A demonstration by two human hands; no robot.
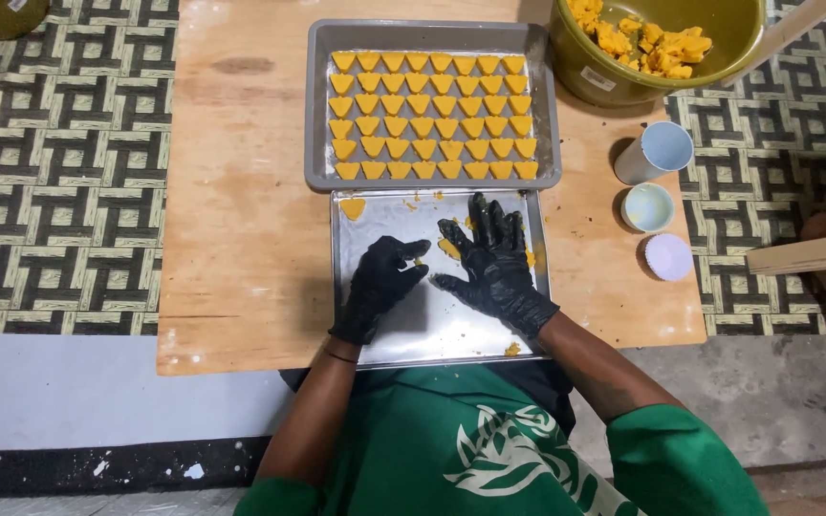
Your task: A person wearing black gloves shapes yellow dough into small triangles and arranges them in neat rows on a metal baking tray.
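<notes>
Green-shirted and seen from above, a person works at a low wooden table (pixel 241 239) with both hands in black gloves over a shiny steel tray (pixel 432 320) at the table's near edge. On that tray, the left hand (pixel 381 284) lies with its fingers curled loosely inward, the fingertips touching a small yellow-orange bit of dough (pixel 419 262); whether it is actually pinched cannot be told. Just to the right, the right hand (pixel 495 263) rests palm down with its fingers spread wide and flat, partly covering a flattened piece of dough (pixel 449 248) on the steel. At the steel tray's far left corner sits 1 finished heart-shaped piece (pixel 353 207), with a few crumbs near it and another scrap (pixel 512 350) at the near edge. Directly beyond the steel tray, touching its far rim, a grey baking pan (pixel 318 105) holds 5 rows of the same orange heart-shaped pieces (pixel 432 115), closely packed. Beyond and to the right of the steel tray, an olive-green bowl (pixel 604 72) holds lumps of orange dough (pixel 647 40). To the steel tray's right, near the table's right edge, lie 3 pale round cutters or cups (pixel 650 205), 1 tipped on its side. Patterned black-and-cream matting (pixel 59 172) covers the floor on both sides of the table.
</notes>
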